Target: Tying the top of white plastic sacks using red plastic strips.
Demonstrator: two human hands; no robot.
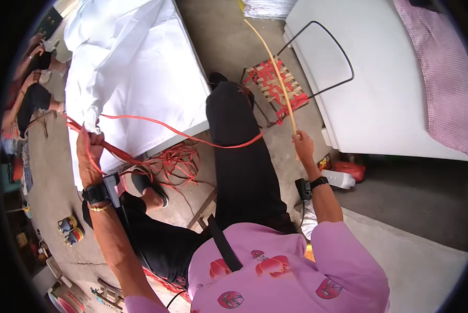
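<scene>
My left hand [89, 148] is closed around several red cords [116, 151] at the edge of a white cloth [135, 68]. A bunched part of that cloth rises right above the fist; whether the fingers grip it too I cannot tell. My right hand [304, 146] grips the lower end of a long, thin tan strip [279, 75], which slants up and away. Behind the strip stands a small chair [278, 86] with a seat woven of red and tan bands and a black metal back. One red cord [192, 138] curves across my leg toward it.
A heap of tangled red cord [176, 164] lies on the floor beside the cloth-covered table. At right stands a white cabinet [364, 78] with a checked cloth [448, 78] over it. A white bottle [339, 179] lies beneath. Other people [36, 83] sit at far left, near a pair of sandals [70, 230].
</scene>
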